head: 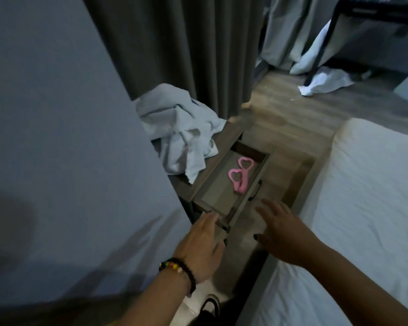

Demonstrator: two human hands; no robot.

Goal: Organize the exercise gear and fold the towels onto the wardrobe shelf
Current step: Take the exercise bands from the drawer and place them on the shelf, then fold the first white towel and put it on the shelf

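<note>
An open drawer (pixel 212 194) of a grey-brown nightstand holds a pink resistance band (pixel 239 176) with heart-shaped handles. A crumpled white towel (pixel 181 130) lies on top of the nightstand, partly hanging over its edge. My left hand (pixel 203 245), with a beaded bracelet on the wrist, reaches to the drawer's near corner, fingers straight and touching the front. My right hand (pixel 280 229) hovers just right of the drawer front, below its dark handle (pixel 254 191), fingers spread and holding nothing.
A bed with grey sheets (pixel 68 161) fills the left; a white mattress (pixel 363 220) stands at the right. Dark curtains (pixel 186 43) hang behind the nightstand. More white cloth (pixel 325 82) lies on the wooden floor near a black frame at the back right.
</note>
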